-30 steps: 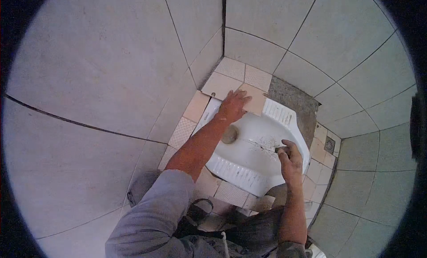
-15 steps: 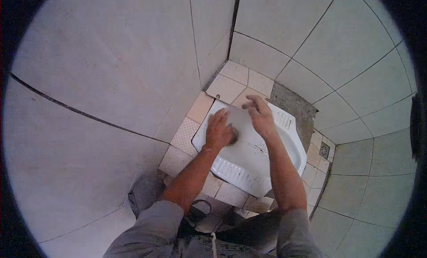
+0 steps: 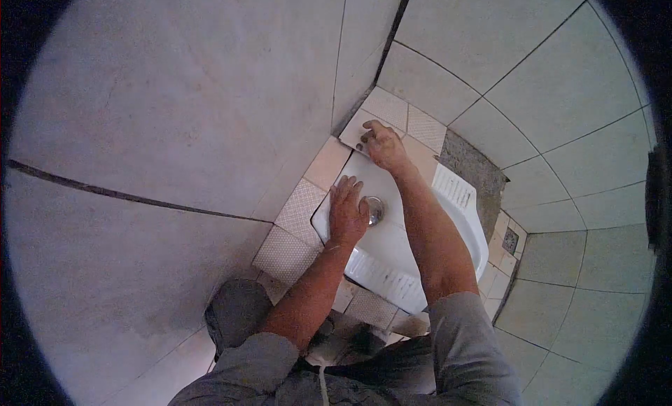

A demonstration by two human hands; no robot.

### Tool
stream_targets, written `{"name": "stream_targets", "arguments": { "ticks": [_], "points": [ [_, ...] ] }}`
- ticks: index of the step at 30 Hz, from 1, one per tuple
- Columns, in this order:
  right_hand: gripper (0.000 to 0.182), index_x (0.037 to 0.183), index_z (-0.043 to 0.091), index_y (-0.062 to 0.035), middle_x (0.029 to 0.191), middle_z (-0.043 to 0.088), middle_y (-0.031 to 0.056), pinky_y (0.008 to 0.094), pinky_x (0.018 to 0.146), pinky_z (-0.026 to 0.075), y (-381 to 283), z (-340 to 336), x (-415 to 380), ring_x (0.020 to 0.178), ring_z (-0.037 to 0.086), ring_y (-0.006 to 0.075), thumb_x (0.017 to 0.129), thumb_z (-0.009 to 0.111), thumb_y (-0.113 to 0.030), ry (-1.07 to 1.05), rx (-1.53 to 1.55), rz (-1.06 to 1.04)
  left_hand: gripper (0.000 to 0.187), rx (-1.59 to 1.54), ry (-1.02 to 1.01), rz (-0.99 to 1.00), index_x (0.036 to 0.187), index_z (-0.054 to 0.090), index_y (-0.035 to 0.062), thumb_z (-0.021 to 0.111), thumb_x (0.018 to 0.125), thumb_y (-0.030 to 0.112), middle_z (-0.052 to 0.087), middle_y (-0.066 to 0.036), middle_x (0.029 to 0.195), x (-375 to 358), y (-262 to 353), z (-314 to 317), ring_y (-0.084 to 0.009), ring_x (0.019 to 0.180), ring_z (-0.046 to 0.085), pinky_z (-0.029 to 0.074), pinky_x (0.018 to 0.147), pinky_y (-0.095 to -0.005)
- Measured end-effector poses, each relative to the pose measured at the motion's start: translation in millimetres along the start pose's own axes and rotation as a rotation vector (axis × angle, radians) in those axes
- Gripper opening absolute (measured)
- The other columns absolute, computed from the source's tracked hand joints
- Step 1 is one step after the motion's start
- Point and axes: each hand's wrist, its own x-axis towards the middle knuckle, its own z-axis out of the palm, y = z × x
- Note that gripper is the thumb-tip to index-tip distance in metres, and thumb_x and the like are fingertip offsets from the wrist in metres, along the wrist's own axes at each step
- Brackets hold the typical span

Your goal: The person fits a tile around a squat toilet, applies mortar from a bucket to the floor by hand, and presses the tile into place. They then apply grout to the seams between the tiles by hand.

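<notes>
A white squat toilet pan (image 3: 392, 248) is set in the tiled floor, with ribbed footrests along its sides. My left hand (image 3: 348, 213) lies on the pan beside its round drain hole (image 3: 376, 210), fingers stretched out and nothing visible in them. Beyond the pan's far edge, my right hand (image 3: 383, 147) is over a pale floor tile (image 3: 355, 129) near the corner. Its fingers are bent and apart, with no held object showing. A small dark spot (image 3: 360, 147) is on the tile edge close to those fingers.
Large tiled walls (image 3: 175, 112) meet in a corner past the pan. Bare rough cement (image 3: 476, 164) shows at the right of the floor tiles. A floor drain grate (image 3: 510, 240) sits farther right. A dark grey trouser leg (image 3: 238, 311) is at lower left.
My right hand has moved away from me and left, from above the pan's far part to the floor tile. My left hand stays on the pan by the drain hole. The view has shifted slightly.
</notes>
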Motion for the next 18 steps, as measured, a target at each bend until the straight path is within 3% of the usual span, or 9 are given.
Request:
{"name": "stream_targets", "arguments": {
  "ticks": [6, 9, 12, 14, 18],
  "points": [
    [0.029, 0.11, 0.053, -0.0036, 0.089, 0.069, 0.0146, 0.042, 0.085, 0.047, -8.4, -0.1, -1.8, 0.095, 0.062, 0.0332, 0.082, 0.048, -0.006, 0.02, -0.079, 0.046, 0.034, 0.011, 0.021, 0.028, 0.116, 0.054, 0.0026, 0.058, 0.083, 0.012, 0.047, -0.017, 0.13, -0.9, 0.2, 2.1, -0.0364, 0.13, 0.035, 0.02, 0.109, -0.0547],
    [0.028, 0.106, 0.057, -0.0084, 0.089, 0.067, 0.0157, 0.0461, 0.083, 0.049, -3.6, 9.9, -4.1, 0.088, 0.062, 0.0359, 0.079, 0.055, -0.011, 0.073, -0.108, 0.083, 0.032, 0.051, -0.009, 0.016, 0.113, 0.056, 0.0021, 0.058, 0.083, 0.013, 0.048, -0.016, 0.128, -0.5, 1.3, 1.5, -0.0364, 0.13, 0.035, 0.021, 0.109, -0.0548],
    [0.028, 0.106, 0.058, -0.0078, 0.086, 0.066, 0.0156, 0.0461, 0.081, 0.049, -22.4, -6.9, -11.3, 0.087, 0.062, 0.0358, 0.078, 0.054, -0.009, 0.018, -0.076, -0.025, 0.032, 0.02, 0.022, 0.012, 0.112, 0.056, 0.0022, 0.058, 0.082, 0.012, 0.048, -0.017, 0.128, 0.8, 2.0, 1.6, -0.0367, 0.13, 0.035, 0.021, 0.109, -0.0546],
    [0.028, 0.107, 0.058, -0.0074, 0.088, 0.067, 0.0161, 0.046, 0.082, 0.048, -23.0, -17.2, -13.9, 0.087, 0.063, 0.0354, 0.079, 0.052, -0.008, 0.134, 0.046, 0.047, 0.032, 0.015, 0.038, 0.005, 0.113, 0.056, 0.0031, 0.058, 0.082, 0.012, 0.049, -0.017, 0.127, 0.8, 2.2, 3.2, -0.0366, 0.13, 0.036, 0.021, 0.109, -0.0544],
    [0.031, 0.109, 0.057, -0.0072, 0.091, 0.067, 0.0162, 0.0446, 0.084, 0.047, -4.7, -26.2, -11.4, 0.091, 0.062, 0.0347, 0.079, 0.05, -0.006, 0.114, 0.192, 0.22, 0.031, 0.011, 0.012, -0.02, 0.112, 0.057, 0.0033, 0.058, 0.082, 0.011, 0.05, -0.017, 0.125, 0.2, 1.6, 4.9, -0.037, 0.129, 0.037, 0.021, 0.109, -0.0549]
  ]
}}
